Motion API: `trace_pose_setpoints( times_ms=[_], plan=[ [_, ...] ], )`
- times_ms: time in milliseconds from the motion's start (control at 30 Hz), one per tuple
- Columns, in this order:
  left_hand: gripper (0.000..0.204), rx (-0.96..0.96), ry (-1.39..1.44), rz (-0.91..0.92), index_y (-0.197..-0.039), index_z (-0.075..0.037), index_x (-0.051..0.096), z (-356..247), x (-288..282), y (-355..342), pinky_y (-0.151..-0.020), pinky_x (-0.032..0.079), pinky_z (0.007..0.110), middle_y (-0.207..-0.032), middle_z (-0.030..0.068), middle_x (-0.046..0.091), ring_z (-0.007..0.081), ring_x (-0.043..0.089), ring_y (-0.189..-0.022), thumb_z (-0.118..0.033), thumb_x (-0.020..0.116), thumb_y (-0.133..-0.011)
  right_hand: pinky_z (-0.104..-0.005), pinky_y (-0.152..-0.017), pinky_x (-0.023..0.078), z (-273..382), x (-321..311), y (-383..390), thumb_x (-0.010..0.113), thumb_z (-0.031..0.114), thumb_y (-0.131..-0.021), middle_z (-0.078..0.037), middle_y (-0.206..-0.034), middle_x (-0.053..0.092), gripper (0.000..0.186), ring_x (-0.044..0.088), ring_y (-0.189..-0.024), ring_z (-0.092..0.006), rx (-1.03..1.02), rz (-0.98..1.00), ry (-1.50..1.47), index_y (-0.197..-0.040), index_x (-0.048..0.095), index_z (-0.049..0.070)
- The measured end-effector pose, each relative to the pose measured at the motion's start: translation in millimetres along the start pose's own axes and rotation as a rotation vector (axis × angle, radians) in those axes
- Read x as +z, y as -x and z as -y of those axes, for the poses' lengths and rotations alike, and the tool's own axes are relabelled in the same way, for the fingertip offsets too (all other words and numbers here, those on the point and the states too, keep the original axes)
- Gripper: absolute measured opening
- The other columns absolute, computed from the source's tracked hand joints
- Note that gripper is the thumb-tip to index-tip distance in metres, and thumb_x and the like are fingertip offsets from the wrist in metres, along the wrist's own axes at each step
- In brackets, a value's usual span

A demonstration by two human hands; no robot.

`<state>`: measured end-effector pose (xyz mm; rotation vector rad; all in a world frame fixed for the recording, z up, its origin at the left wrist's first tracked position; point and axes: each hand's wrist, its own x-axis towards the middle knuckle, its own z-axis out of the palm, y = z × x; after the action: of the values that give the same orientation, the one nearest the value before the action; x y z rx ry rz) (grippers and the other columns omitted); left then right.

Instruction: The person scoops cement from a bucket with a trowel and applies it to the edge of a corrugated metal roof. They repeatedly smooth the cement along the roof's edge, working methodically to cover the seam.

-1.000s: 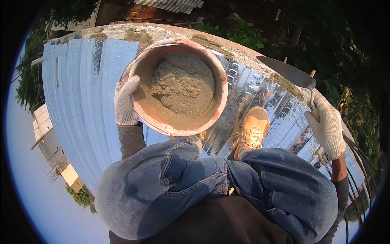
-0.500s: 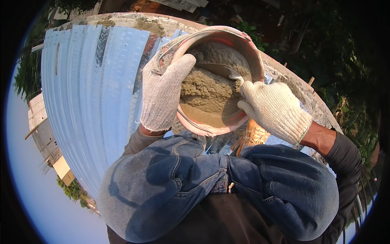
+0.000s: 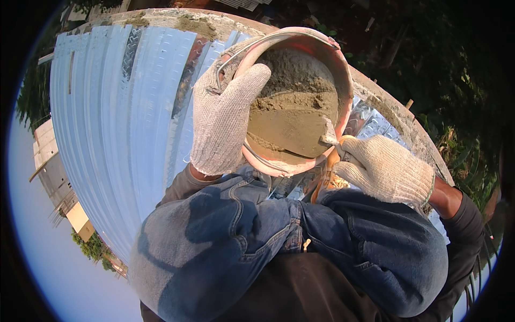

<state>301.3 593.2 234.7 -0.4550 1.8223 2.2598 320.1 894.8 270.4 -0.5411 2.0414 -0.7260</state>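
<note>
Orange bucket (image 3: 343, 70), tilting toward the knees above the corrugated metal roofing (image 3: 118, 123), carrying a heap of wet grey mortar (image 3: 295, 102) filling most of its bowl. Left hand (image 3: 225, 121) in a white knit glove, grip clenching over the near rim and the wire handle (image 3: 228, 56). Right hand (image 3: 383, 169), gloved alike, grip closing round the handle of a trowel (image 3: 292, 131), blade lying flat in the mortar, just above the blue jeans (image 3: 289, 241).
</note>
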Motion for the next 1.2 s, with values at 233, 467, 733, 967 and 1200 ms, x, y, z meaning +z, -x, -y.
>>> trace_pose_setpoints(
  times_ms=[233,467,733,967,1200],
  plan=[
    [0.047,0.023,-0.037,-0.026,-0.149,-0.001,0.074,-1,6,7,-0.101,0.069,0.037,-0.133,0.0124,0.081,0.0212,0.082,-0.114,-0.019,0.082,-0.107,-0.0532,-0.080,0.062,1,2,11,0.081,0.035,-0.107,-0.023,-0.092,0.077,0.036,0.079,-0.092,-0.0461,0.150,-0.212,0.064,-0.111,0.075,0.000],
    [0.053,-0.002,-0.026,0.062,-0.152,0.002,0.072,-5,19,9,-0.104,0.069,0.040,-0.137,0.0171,0.081,0.0249,0.081,-0.120,-0.016,0.084,-0.104,-0.0536,-0.096,0.062,5,43,-6,0.070,0.040,-0.114,-0.026,-0.110,0.078,0.041,0.076,-0.110,-0.0434,0.017,-0.013,-0.130,-0.133,0.079,0.005],
    [0.054,-0.016,0.009,0.018,-0.153,0.007,0.069,-1,-10,-15,-0.104,0.071,0.045,-0.140,0.0230,0.078,0.0308,0.081,-0.122,-0.012,0.081,-0.104,-0.0508,-0.100,0.057,-46,29,10,0.068,0.048,-0.117,-0.023,-0.114,0.075,0.046,0.070,-0.111,-0.0397,-0.038,0.129,-0.451,-0.131,0.080,0.005],
    [0.062,0.002,-0.121,0.003,-0.160,0.008,0.064,9,-103,-35,-0.122,0.058,0.050,-0.154,0.0247,0.071,0.0343,0.072,-0.138,-0.016,0.078,-0.105,-0.0276,-0.055,0.049,-75,2,64,0.083,0.037,-0.108,0.003,-0.075,0.064,0.032,0.061,-0.063,-0.0056,0.336,0.002,-0.724,-0.110,0.078,0.005],
    [0.062,-0.035,-0.085,-0.047,-0.160,0.007,0.063,48,-147,-52,-0.123,0.055,0.046,-0.156,0.0193,0.070,0.0296,0.069,-0.141,-0.019,0.076,-0.106,-0.0464,-0.072,0.058,-195,35,119,0.083,0.044,-0.103,-0.011,-0.081,0.071,0.038,0.070,-0.073,-0.0270,0.586,-0.393,0.168,-0.099,0.074,0.007]
  ],
)
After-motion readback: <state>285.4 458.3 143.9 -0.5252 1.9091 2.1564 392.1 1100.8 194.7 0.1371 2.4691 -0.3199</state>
